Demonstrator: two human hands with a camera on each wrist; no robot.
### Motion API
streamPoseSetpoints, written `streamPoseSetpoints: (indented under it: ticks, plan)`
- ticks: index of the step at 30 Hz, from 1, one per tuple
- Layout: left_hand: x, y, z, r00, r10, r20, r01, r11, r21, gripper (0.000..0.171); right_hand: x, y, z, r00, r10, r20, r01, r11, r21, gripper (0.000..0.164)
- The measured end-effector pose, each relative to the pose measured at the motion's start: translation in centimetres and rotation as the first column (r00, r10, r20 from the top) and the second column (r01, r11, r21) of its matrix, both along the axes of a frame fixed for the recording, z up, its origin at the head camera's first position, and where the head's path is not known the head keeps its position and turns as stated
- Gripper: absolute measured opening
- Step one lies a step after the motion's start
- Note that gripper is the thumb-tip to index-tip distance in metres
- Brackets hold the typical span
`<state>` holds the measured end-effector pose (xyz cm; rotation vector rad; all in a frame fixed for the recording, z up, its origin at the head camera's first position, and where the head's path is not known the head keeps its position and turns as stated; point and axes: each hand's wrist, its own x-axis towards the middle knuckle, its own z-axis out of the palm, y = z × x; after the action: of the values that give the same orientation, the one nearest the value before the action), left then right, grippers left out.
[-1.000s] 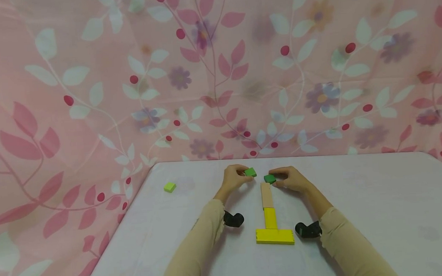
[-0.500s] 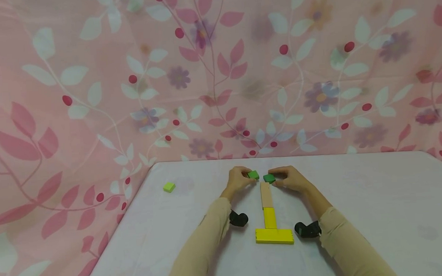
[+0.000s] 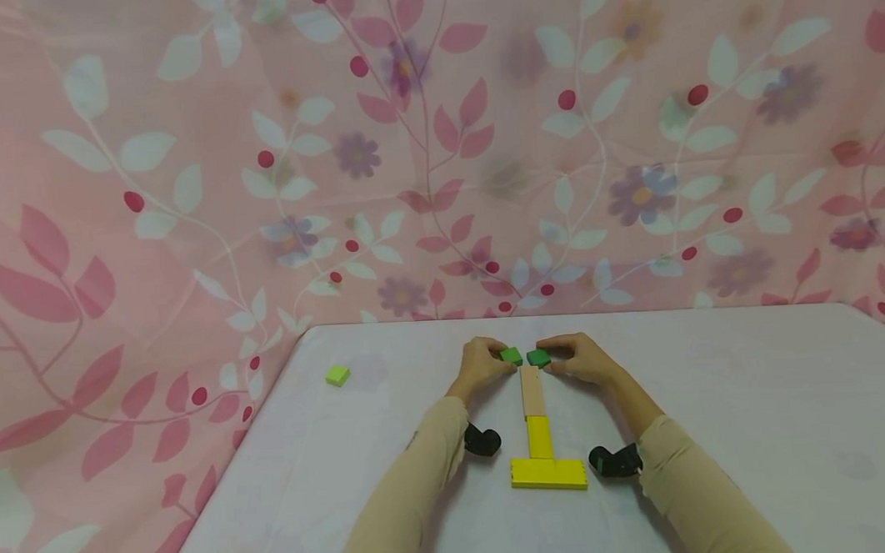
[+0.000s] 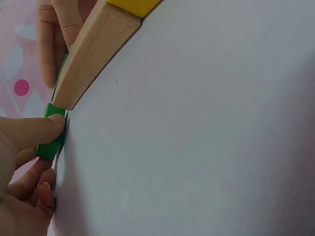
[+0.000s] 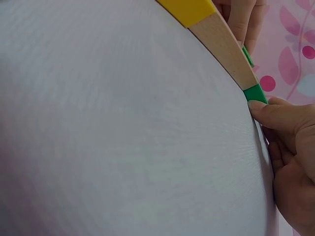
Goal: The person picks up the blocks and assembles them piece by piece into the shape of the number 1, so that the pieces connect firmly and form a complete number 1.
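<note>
Between thumb and fingers, my left hand (image 3: 480,365) pinches a light green block (image 3: 511,356) just left of the far end of the block row. A darker green block (image 3: 539,358) is held by my right hand (image 3: 584,359) at the head of a plain wooden block (image 3: 533,391). Below the wooden block lies a narrow yellow block (image 3: 539,437), then a wide yellow block (image 3: 548,474) set crosswise, forming an upside-down T. A small gap separates the two green blocks in the head view. In the right wrist view the right thumb presses on the green block (image 5: 255,94).
A lime green block (image 3: 337,375) lies alone at the far left of the white table (image 3: 236,488). Behind the table's far edge hangs a pink floral cloth (image 3: 435,143). Black wrist cameras (image 3: 483,440) jut inward from both sleeves.
My left hand has moved right and slightly nearer with its green block, narrowing the gap to the other green block. The right hand has stayed almost still.
</note>
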<state>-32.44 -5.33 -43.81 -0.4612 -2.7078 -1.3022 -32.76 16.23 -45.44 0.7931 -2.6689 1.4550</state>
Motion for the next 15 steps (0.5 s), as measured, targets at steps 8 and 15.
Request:
streamPoseSetpoints:
  ticks: [8, 15]
  plan:
    - [0.27, 0.26, -0.04, 1.0, 0.001, -0.023, -0.003, 0.997, -0.083, 0.028, -0.1, 0.01, -0.21, 1.0, 0.021, -0.007, -0.021, 1.0, -0.02, 0.042]
    - [0.37, -0.02, -0.17, 1.0, -0.016, -0.006, 0.015, 0.997, -0.072, 0.036, -0.12, -0.05, -0.24, 1.0, 0.004, -0.011, -0.004, 1.0, -0.008, 0.04]
